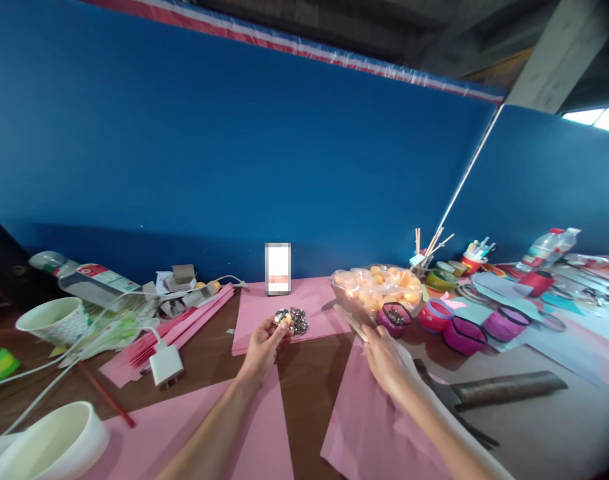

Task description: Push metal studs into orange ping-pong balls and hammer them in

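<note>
On the bench (314, 380), pink paper sheets (289, 307) are lying spread under both hands, with a bag of orange balls (379, 288) sitting just behind. The right hand (387, 357) is closing around a thin pale stick (352, 322); the left hand (263, 345) is pinching a small ball (283, 318) partly covered in silvery bits, beside a glittering pile (299, 321). Keeping the ball steady and turning it slowly would likely be helping here. The stick's tip and the silvery pieces are proving too small to identify.
</note>
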A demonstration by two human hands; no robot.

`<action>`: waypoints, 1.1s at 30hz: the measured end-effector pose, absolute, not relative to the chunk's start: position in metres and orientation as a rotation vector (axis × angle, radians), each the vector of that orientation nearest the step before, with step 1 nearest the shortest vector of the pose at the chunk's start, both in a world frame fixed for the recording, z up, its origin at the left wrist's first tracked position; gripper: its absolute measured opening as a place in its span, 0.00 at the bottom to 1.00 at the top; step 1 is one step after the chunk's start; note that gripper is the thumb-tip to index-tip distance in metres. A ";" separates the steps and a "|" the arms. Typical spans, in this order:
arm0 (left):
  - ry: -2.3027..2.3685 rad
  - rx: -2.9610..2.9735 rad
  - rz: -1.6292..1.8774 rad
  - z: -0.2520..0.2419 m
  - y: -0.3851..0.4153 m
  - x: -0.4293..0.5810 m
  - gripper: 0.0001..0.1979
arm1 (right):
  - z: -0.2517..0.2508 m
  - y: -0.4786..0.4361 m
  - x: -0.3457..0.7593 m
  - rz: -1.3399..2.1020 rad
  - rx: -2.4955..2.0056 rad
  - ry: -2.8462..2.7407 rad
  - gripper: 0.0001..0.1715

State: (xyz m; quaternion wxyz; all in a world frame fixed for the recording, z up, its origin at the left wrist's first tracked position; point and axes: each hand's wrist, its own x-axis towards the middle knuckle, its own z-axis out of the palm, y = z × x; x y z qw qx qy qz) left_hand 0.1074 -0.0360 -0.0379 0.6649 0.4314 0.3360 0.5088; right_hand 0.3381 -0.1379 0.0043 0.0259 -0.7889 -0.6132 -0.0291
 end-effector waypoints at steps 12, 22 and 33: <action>0.749 0.981 1.137 -0.036 -0.037 0.107 0.17 | -0.013 -0.137 0.341 -0.226 -2.376 -1.954 0.16; 0.729 0.966 1.133 -0.039 -0.035 0.108 0.17 | 0.003 -0.136 0.339 -0.180 -2.344 -1.952 0.14; 0.648 0.725 1.219 -0.028 -0.038 0.104 0.13 | 0.038 -0.052 0.282 0.198 -1.653 -1.886 0.17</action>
